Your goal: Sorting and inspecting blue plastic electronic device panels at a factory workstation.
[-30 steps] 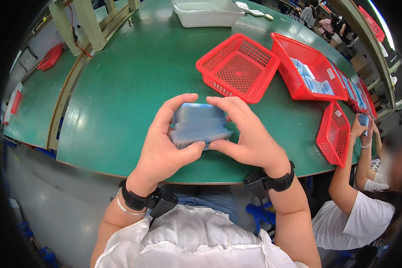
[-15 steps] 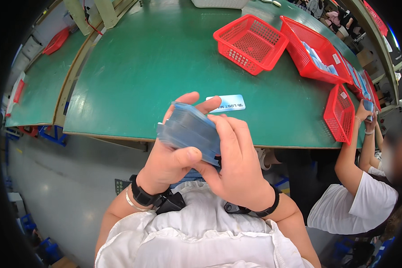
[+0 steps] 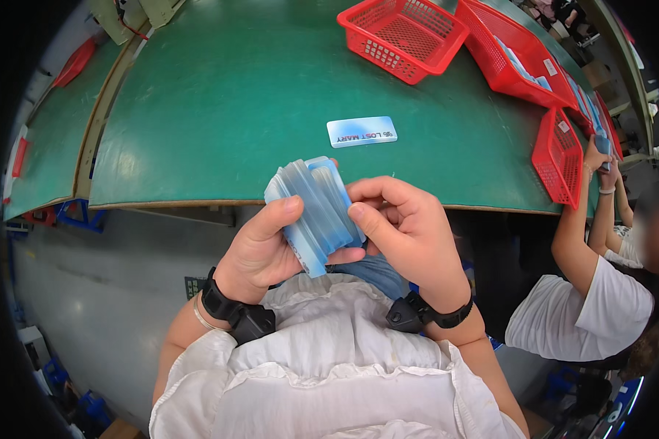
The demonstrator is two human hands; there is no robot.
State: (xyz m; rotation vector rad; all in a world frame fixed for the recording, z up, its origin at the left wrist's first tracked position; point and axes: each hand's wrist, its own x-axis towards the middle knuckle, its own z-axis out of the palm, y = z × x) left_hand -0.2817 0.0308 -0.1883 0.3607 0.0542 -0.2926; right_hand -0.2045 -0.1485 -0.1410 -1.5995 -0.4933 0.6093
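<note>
A thick stack of blue, rounded-corner cards (image 3: pixel 316 208) is held in front of me, just off the table's near edge. My left hand (image 3: pixel 260 245) wraps round the stack, thumb on top and fingers beneath. My right hand (image 3: pixel 406 230) pinches at the stack's right edge with thumb and forefinger, its other fingers curled in. The cards are slightly fanned and uneven. Beyond the hands, a single blue-and-white printed card (image 3: pixel 362 132) lies flat on the green table (image 3: pixel 220 124).
A red perforated basket (image 3: pixel 405 36) stands at the far side; beside it a longer red basket (image 3: pixel 509 55) holds blue-and-white pieces. A smaller red basket (image 3: pixel 559 157) sits near the right edge. At the right, a co-worker (image 3: pixel 575 314) in a white top handles a blue piece.
The stack has turned in my hands and its edges now show fanned. My right hand has moved from gripping over it to pinching its right edge. The view has shifted slightly.
</note>
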